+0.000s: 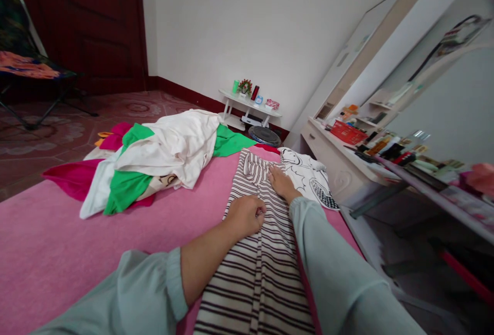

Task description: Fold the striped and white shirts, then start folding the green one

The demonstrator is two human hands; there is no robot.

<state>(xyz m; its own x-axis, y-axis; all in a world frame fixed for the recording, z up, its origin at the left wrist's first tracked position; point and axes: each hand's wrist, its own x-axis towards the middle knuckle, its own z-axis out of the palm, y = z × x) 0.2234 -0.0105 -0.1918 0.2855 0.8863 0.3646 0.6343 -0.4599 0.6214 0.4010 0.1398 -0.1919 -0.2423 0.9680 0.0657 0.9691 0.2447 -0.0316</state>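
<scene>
A black-and-cream striped garment (pixel 266 263) lies lengthwise on the pink bed cover (pixel 165 258), with a seam down its middle and some gathers toward the far end. On that seam my left hand (pixel 246 215) rests with curled fingers. Its fingertips are turned under, so whether cloth is pinched there is hidden. Farther up, my right hand (pixel 281 183) lies on the stripes, palm down and fingers stretched out. Beside it is a white garment (pixel 309 175) with black line drawings, partly beside and under the striped one. To the left sits a heap of clothes (pixel 173 144) in cream, green, white and magenta.
A dressing table (pixel 328 144) holding a red basket (pixel 347 133) and many bottles stands close on the right. Past the bed are a low white shelf (pixel 250 101) and a round dark device (pixel 264 135). At far left is a folding chair (pixel 31 70) near a dark red door (pixel 104 26).
</scene>
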